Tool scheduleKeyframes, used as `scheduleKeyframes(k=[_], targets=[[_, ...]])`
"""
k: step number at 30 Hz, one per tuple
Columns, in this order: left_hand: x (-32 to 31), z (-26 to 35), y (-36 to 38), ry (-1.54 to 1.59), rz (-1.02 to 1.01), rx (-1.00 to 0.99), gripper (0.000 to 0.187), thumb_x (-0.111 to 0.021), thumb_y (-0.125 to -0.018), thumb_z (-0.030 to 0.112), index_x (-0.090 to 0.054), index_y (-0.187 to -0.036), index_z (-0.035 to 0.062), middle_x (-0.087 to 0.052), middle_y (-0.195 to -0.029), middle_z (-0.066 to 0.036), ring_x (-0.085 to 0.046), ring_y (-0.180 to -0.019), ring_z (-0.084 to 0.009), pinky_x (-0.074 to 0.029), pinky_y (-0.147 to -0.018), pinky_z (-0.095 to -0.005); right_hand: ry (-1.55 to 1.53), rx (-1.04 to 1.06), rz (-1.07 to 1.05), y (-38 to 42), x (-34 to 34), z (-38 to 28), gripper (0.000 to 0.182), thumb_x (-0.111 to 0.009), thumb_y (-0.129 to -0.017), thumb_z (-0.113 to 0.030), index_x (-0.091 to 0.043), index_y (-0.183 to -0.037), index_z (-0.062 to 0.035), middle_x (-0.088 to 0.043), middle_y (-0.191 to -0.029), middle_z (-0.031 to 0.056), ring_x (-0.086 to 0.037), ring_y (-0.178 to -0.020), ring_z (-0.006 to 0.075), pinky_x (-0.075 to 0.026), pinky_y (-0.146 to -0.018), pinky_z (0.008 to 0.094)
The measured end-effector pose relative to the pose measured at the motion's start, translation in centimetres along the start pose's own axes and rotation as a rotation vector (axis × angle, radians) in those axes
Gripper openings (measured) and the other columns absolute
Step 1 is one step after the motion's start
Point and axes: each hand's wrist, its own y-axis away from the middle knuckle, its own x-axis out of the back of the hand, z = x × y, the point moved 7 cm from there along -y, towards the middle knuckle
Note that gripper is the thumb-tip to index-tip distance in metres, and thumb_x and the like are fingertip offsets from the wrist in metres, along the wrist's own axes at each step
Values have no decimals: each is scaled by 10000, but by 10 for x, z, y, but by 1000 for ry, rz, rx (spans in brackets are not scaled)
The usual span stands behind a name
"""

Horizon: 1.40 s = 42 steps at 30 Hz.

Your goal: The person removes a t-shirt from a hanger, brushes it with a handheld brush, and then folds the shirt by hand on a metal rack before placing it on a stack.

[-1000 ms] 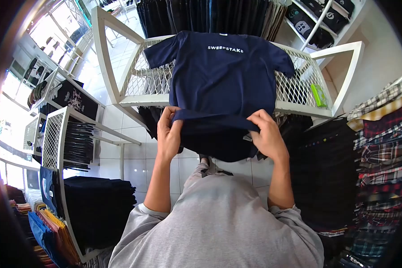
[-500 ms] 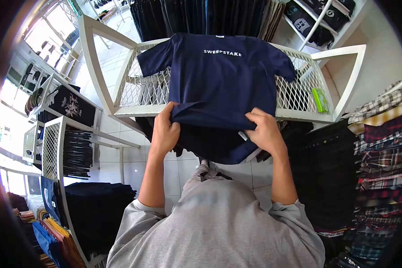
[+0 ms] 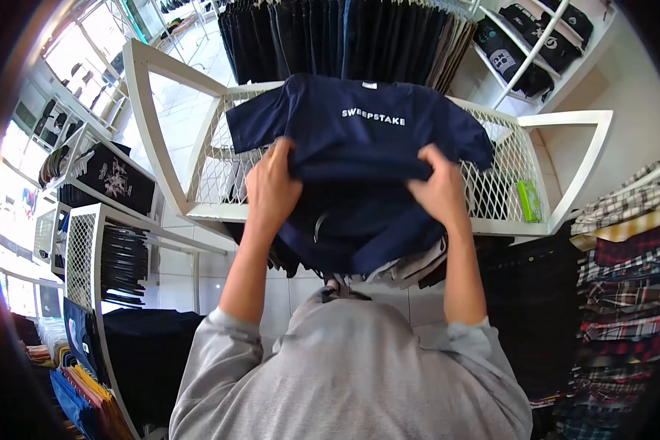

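Observation:
A navy T-shirt (image 3: 352, 143) with white "SWEEPSTAKE" lettering lies face up across a white mesh rack, its collar on the far side and a sleeve out to each side. My left hand (image 3: 273, 183) is closed on the shirt's left side, and my right hand (image 3: 440, 187) grips its right side at about the same height. Between them the cloth is raised in a blurred fold. Below that fold, the lower part of the shirt hangs over the rack's near edge. My fingertips are partly hidden in the fabric.
The white mesh rack (image 3: 502, 225) has raised frames at both ends. On its right lies a bright green packet (image 3: 529, 202). Dark trousers (image 3: 293, 44) hang behind, plaid shirts (image 3: 627, 275) on the right. A mesh-sided rack (image 3: 84, 242) with dark garments stands left.
Both hands have moved away from me up the shirt, drawing the gripped fabric toward the lettering. More of the shirt's lower part now shows below them. The view has shifted slightly.

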Motion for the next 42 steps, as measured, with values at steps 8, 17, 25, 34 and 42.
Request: scheduleKeyframes(k=[8,17,25,34,42], targets=[[-10,21,16,48,-33,-243,173,-665,-854,-21,-745,-977,72,-633,-1314,-146,-536,-1315,-379,-399,-1115,-504,-83,322,-154,14,-55,-82,160,-718,-853,-61,-717,-1012,-72,-607,-1030,113,-614,-1002,307,-506,-856,436],[-47,-16,41,164,-42,-103,252,-630,-872,20,-783,-1038,133,-669,-1319,-89,-515,-1361,-337,-329,-1175,-501,104,397,-387,41,-97,-86,186,-610,-899,-35,-741,-1028,-63,-555,-1030,118,-617,-981,290,-532,-847,406],[3,15,74,256,189,-29,162,-739,-872,43,-746,-1033,31,-714,-1047,-136,-668,-1063,-316,-503,-941,-404,-221,375,-458,91,-63,-81,319,-768,-833,-60,-754,-1151,-84,-619,-1060,112,-654,-924,306,-531,-819,407],[-59,48,165,556,-382,402,384,-562,-1064,366,-647,-1003,-3,-603,-699,-97,-591,-642,-183,-464,-609,-349,202,139,45,94,-19,24,422,-702,-952,-259,-661,-1305,-33,-601,-1295,177,-578,-1193,380,-459,-1018,478],[-3,62,249,818,-377,655,331,-479,-1102,356,-577,-993,59,-423,-652,31,-377,-549,-75,-329,-500,-259,51,139,79,88,-14,43,449,-712,-952,-270,-644,-1308,-6,-616,-1317,223,-572,-1250,402,-457,-1072,462]])
